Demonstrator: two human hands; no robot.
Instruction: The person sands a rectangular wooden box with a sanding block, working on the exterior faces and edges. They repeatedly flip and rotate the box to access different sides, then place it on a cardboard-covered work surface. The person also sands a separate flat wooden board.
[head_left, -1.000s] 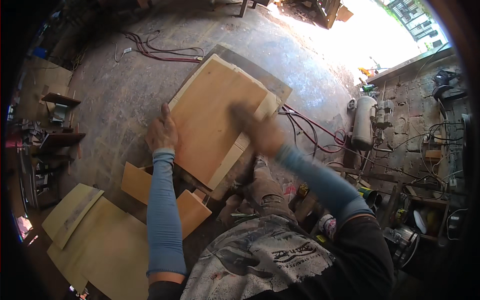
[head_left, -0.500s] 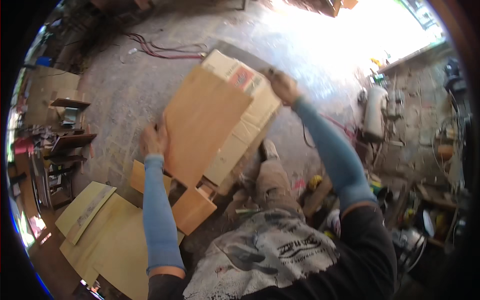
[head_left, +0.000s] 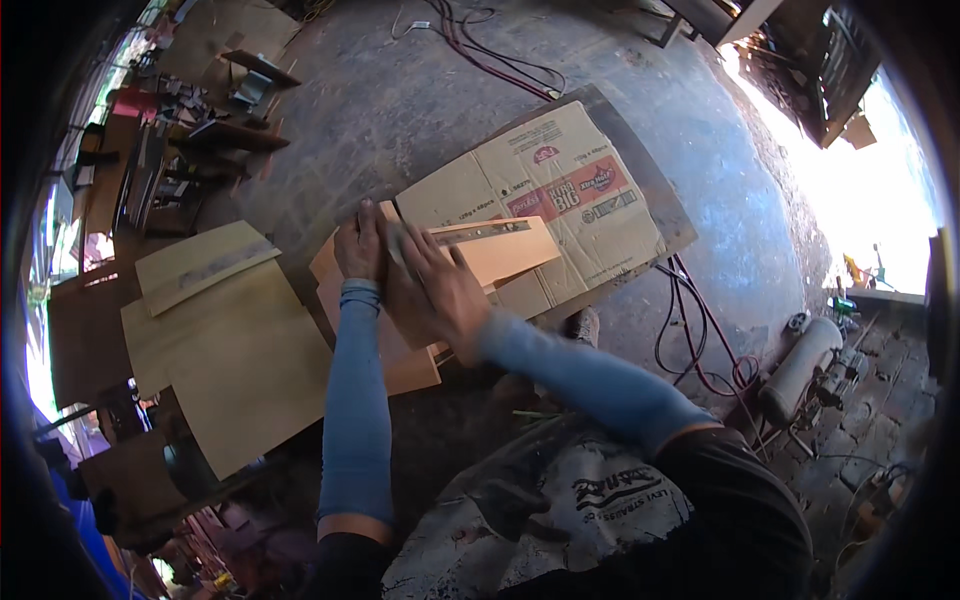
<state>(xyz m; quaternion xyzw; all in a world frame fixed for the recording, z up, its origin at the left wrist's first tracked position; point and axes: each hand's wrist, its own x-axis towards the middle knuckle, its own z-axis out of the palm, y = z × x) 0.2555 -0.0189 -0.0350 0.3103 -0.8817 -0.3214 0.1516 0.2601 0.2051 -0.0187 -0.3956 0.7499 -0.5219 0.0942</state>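
A light-brown wooden drawer point(head_left: 520, 250) lies tilted on a flattened cardboard sheet point(head_left: 530, 155), a metal slide rail point(head_left: 485, 232) along its upper side. My left hand point(head_left: 360, 248) is closed around the drawer's left end, its fingers pointing away from me. Close beside it, my right hand point(head_left: 445, 285) lies with fingers stretched out against the drawer's end panel, palm side hidden. Both hands cover much of that end, so how the panels join there cannot be seen.
Under the cardboard is a dark board point(head_left: 675, 225). Pale plywood sheets point(head_left: 235, 375) lie to the left. Red hoses point(head_left: 690, 310) cross the floor beyond and right, near a grey cylindrical tank point(head_left: 805, 370). Wood pieces point(head_left: 235, 135) crowd the far left.
The drawer has turned from its broad panel facing up to its railed side showing. My right hand has come from the cardboard's far corner to beside my left. The view has swung right.
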